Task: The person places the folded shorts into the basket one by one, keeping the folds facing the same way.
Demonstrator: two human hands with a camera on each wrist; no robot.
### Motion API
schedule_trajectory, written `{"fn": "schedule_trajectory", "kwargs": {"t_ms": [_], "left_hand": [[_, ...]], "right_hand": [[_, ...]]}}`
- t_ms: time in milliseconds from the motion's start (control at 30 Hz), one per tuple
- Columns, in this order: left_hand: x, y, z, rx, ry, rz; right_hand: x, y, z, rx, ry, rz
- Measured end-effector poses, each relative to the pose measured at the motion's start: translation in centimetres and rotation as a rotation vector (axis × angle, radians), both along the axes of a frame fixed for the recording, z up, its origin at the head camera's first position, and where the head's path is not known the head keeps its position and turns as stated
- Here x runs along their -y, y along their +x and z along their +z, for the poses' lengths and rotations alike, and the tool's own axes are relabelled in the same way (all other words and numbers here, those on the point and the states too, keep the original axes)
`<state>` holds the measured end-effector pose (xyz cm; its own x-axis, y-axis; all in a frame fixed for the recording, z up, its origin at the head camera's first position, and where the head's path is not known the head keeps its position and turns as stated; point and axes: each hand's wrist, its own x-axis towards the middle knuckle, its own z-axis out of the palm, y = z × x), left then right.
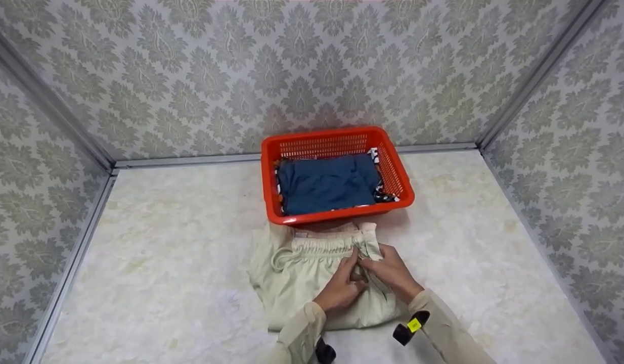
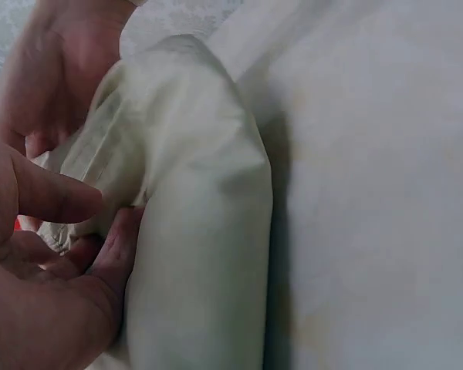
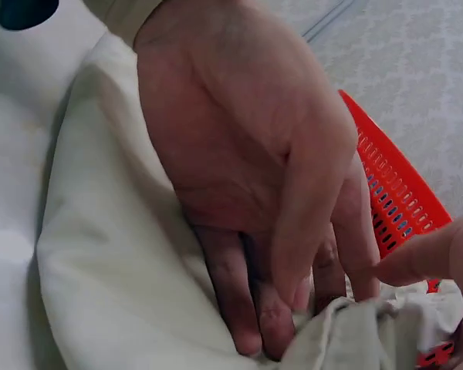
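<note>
Pale cream-green pants (image 1: pixel 312 288) with a gathered elastic waistband and a drawstring lie folded on the table, waistband toward the basket. My left hand (image 1: pixel 342 288) pinches the cloth just below the waistband, right of its middle. Close beside it, my right hand (image 1: pixel 395 270) grips the right edge of the same pants. In the left wrist view, a thick rounded fold of the pants (image 2: pixel 201 208) runs alongside the left fingers. Seen from the right wrist, the right hand (image 3: pixel 270 146) points its fingers down into the bunched cloth, partly hiding their tips.
Right behind the waistband stands a red plastic basket (image 1: pixel 276 220) holding folded dark blue clothing (image 1: pixel 327 182) and some patterned cloth beneath. The marbled tabletop (image 1: pixel 165 263) extends to both sides. Patterned wall panels (image 1: pixel 302 65) enclose the table at the back, left and right.
</note>
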<state>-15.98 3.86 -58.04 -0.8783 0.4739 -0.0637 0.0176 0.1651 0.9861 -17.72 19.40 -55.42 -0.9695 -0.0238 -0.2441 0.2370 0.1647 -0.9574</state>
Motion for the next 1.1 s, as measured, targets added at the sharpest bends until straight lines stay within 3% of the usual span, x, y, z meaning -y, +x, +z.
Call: {"fn": "schedule_trajectory", "kwargs": {"t_ms": [133,200,300,433,467,533,600,667,700,767,867,1000,1100], "left_hand": [[0.0,0.0,0.0,0.121,0.113,0.007],[0.0,0.1,0.0,0.141,0.131,0.012],[0.4,0.5,0.3,0.075,0.090,0.009],[2.3,1.3,1.2,-0.103,-0.033,0.016],[3.1,1.5,1.5,-0.157,-0.066,0.042],[4.8,1.7,1.9,-0.276,-0.146,0.152],[6.7,2.0,2.3,-0.371,-0.253,0.321],[8.7,2.2,2.5,-0.391,-0.379,0.490],[9.7,2.2,2.5,-0.371,-0.442,0.556],[11.4,2.4,2.6,-0.284,-0.527,0.631],[13.2,2.7,2.6,-0.134,-0.571,0.643],[14.3,2.8,2.7,0.003,-0.470,0.617],[14.3,2.5,2.9,0.124,-0.314,0.593]], "right_hand": [[-0.3,0.2,-0.2,-0.039,0.044,0.064],[-0.5,0.2,-0.3,-0.082,0.121,0.076],[-0.7,0.0,-0.7,-0.158,0.274,0.068],[-1.2,-0.2,-1.1,-0.195,0.364,0.045],[-1.4,-0.3,-1.1,-0.188,0.358,0.040],[-1.8,-0.3,-1.1,-0.170,0.348,0.032],[-2.3,-0.3,-1.1,-0.162,0.347,0.021],[-2.7,-0.3,-1.2,-0.154,0.343,0.016],[-2.9,-0.3,-1.1,-0.154,0.344,0.015],[-3.4,-0.2,-1.2,-0.156,0.344,0.015],[-3.9,-0.1,-1.3,-0.155,0.339,0.016],[-4.3,0.0,-1.3,-0.133,0.318,0.017],[-4.4,0.1,-1.2,-0.103,0.311,0.019]]}}
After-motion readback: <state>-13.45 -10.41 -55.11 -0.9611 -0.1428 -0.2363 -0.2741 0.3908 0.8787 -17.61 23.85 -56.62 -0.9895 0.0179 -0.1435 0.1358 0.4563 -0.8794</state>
